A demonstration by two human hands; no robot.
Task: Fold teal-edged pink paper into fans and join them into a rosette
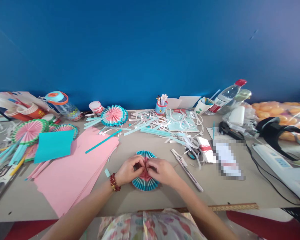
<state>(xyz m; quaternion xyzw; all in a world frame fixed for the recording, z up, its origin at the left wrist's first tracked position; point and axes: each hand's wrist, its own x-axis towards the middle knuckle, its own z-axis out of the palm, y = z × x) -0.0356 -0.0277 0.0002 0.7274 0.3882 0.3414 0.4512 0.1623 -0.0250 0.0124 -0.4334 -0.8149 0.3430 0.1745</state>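
Note:
A pleated paper rosette point(145, 181), pink in the middle with a blue edge, lies on the table in front of me. My left hand point(131, 169) pinches it near its centre from the left, thumb and fingers closed. From the right, my right hand point(161, 170) pinches the same central folds, its fingertips almost meeting the left ones. Both hands partly cover the middle of the rosette. A small pale blue paper scrap point(107, 172) lies beside my left wrist. To the right of my right hand rests a slim, pen-like craft knife point(190, 173).
Pink paper sheets point(82, 163) and a teal sheet point(54, 145) lie at left, near finished rosettes point(30, 131). Cut paper strips point(152, 121) litter the back. A plastic bottle point(226, 96), a phone-like item point(228, 160), a cable and a power strip point(280, 163) occupy the right.

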